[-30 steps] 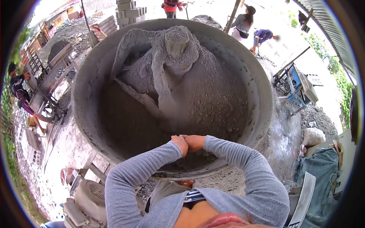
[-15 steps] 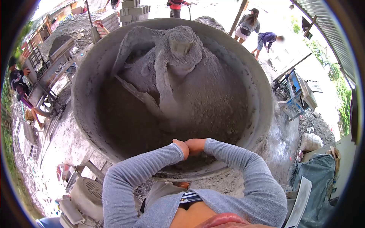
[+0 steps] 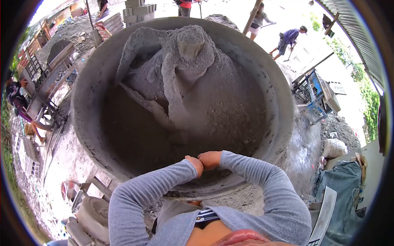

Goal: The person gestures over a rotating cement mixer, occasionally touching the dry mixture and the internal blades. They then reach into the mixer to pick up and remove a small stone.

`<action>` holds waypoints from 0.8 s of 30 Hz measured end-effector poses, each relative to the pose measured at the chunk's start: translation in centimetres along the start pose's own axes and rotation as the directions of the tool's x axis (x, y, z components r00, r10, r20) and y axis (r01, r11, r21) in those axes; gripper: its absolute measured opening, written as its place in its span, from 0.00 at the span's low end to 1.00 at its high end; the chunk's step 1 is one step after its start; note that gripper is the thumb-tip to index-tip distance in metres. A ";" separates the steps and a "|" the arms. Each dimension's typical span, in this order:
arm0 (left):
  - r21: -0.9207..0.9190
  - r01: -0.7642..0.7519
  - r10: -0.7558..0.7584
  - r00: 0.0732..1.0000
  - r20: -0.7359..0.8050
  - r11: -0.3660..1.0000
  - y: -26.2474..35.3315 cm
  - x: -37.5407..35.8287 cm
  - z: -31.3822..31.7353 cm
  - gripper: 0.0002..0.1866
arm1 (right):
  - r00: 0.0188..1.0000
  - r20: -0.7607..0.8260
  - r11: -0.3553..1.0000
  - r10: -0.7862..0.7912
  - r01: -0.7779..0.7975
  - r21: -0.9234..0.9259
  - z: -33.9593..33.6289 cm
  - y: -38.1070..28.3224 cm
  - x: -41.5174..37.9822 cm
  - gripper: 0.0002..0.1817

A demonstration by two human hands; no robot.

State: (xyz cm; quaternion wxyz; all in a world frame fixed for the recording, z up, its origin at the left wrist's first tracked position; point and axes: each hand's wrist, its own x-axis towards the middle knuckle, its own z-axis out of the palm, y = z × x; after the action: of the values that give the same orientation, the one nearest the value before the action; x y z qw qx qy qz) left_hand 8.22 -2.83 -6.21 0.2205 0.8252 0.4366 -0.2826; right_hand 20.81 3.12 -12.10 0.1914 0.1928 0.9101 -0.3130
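Note:
A large round mixing pan point(image 3: 88, 119) coated in grey cement fills the middle of the view. Inside it, a dry grey mix point(image 3: 234, 119) is heaped around the central hub point(image 3: 191, 45) and its caked mixer arm point(image 3: 170, 78). My left hand point(image 3: 194, 165) and my right hand point(image 3: 210, 160) are close together over the pan's near side. Both look closed, fingers curled in and down. Whatever they may hold is hidden beneath them. Grey sleeves reach to both wrists.
A motor housing point(image 3: 92, 217) stands at lower left; a green tarp point(image 3: 338, 182) and a white sack point(image 3: 334, 148) lie at right. Beyond are a blue metal frame point(image 3: 314, 100), stacked blocks point(image 3: 138, 13), and several people, one in a dark blue top point(image 3: 289, 37) with a tool.
My hands have moved slightly apart and a little lower. The bent person at upper right has straightened somewhat. The view has shifted slightly; the mixer arm looks unmoved within the pan.

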 end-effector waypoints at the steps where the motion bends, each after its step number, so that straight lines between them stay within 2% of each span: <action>1: -0.020 -0.016 0.017 1.000 0.020 1.000 -0.2 0.0 -0.2 0.16 | 0.998 0.041 0.998 0.051 -0.053 0.039 -0.1 -0.1 0.0 0.18; 3: -0.039 -0.031 0.032 0.998 0.044 0.999 -0.2 -0.3 -0.2 0.17 | 0.992 0.083 0.991 0.096 -0.103 0.080 -0.4 -0.5 -0.1 0.18; 5: -0.198 0.039 -0.026 0.997 0.072 0.980 -0.1 -0.3 -0.3 0.18 | 0.994 0.046 0.992 0.100 -0.103 0.071 -0.7 -0.5 -0.3 0.16; 6: -0.194 0.035 -0.021 0.997 0.070 0.980 -0.1 -0.3 -0.4 0.18 | 0.993 0.044 0.992 0.105 -0.108 0.072 -1.0 -0.5 -0.5 0.16; 8: -0.080 0.005 0.001 0.997 0.072 0.997 -0.2 -0.4 -0.7 0.24 | 0.995 0.041 0.996 0.089 -0.090 0.009 -1.6 -0.5 -0.8 0.15; 12: -0.069 0.020 -0.016 0.998 0.057 0.997 -0.3 -0.5 -0.7 0.25 | 0.984 0.115 0.990 0.135 -0.137 0.015 -2.8 -1.3 -1.0 0.15; 14: -0.078 0.014 -0.008 0.997 0.078 0.997 -0.2 -0.5 -0.8 0.24 | 0.988 0.078 0.990 0.134 -0.137 0.030 -2.9 -2.0 -1.4 0.12; 18: -0.064 -0.010 0.013 0.999 0.047 0.998 -0.5 -0.1 -0.4 0.22 | 0.980 0.117 0.986 0.159 -0.163 0.027 -3.2 -2.7 -1.4 0.12; 20: -0.056 -0.002 0.004 0.999 0.035 0.998 -0.6 -0.2 -0.7 0.18 | 0.983 0.109 0.985 0.145 -0.154 0.075 -2.2 -1.8 -0.8 0.16; 24: -0.052 0.039 -0.037 0.999 0.029 0.998 -0.7 0.1 -0.6 0.15 | 0.991 0.072 0.986 0.110 -0.118 0.116 -0.8 -0.6 0.2 0.16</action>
State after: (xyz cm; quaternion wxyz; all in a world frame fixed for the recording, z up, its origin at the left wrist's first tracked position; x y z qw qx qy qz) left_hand 7.82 -2.00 -5.91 0.2426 0.8067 0.4563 -0.2867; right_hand 20.22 3.26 -11.34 0.2269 0.2454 0.8702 -0.3619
